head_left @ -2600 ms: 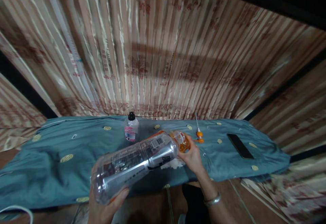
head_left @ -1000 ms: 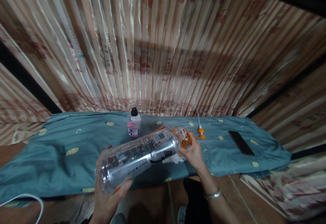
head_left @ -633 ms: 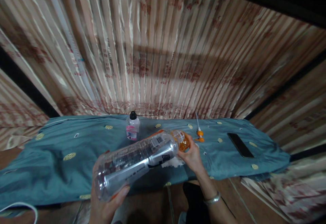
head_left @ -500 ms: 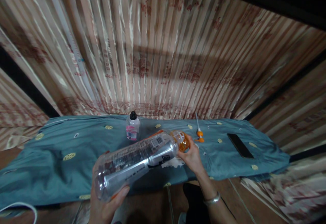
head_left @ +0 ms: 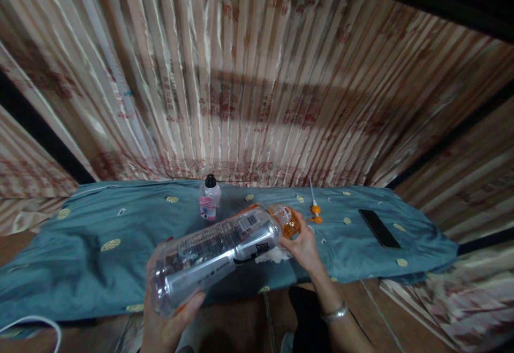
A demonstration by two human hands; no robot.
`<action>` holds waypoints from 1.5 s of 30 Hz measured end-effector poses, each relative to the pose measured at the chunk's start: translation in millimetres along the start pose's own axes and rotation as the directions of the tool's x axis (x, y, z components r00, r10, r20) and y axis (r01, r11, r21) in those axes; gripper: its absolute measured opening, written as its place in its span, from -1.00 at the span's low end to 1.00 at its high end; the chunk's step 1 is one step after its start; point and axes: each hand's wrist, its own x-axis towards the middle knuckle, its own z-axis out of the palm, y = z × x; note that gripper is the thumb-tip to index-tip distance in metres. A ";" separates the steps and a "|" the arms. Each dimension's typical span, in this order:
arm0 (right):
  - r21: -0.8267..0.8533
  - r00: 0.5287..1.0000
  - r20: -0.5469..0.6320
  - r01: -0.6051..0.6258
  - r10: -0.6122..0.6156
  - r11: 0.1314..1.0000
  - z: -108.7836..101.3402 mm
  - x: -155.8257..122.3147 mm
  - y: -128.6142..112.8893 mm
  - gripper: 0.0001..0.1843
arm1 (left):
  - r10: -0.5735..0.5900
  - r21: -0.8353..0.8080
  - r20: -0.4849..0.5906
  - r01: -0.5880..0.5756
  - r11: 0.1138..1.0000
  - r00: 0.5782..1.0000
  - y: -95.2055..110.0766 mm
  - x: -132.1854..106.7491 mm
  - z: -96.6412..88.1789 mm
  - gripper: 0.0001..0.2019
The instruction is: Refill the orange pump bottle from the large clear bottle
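A large clear plastic bottle [head_left: 212,256] with a silver label lies tilted between my hands, its base low at the left and its neck toward the right. My left hand [head_left: 172,313] is wrapped round the base end. At the neck, my right hand [head_left: 301,243] grips a small orange see-through bottle [head_left: 289,223]. The two mouths meet or nearly so; the exact contact is hard to make out. An orange pump head [head_left: 316,213] with a thin tube lies just beyond my right hand. White tissue [head_left: 275,255] shows beneath the large bottle.
A teal sheet with yellow prints [head_left: 96,267] covers the bed. Toward the back stands a small bottle with a black cap [head_left: 209,200]. A dark phone [head_left: 378,228] lies at the right. Striped curtains [head_left: 241,85] hang behind. A white cable [head_left: 44,321] curves at the left front.
Almost nothing differs. Both hands keep their hold on the two bottles, and the view has shifted very slightly.
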 end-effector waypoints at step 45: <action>0.014 0.996 -0.085 0.019 -0.018 1.000 7.5 -4.3 3.8 -0.28 | 0.013 0.025 -0.018 -0.012 1.000 1.000 -1.6 -5.5 -1.6 -0.03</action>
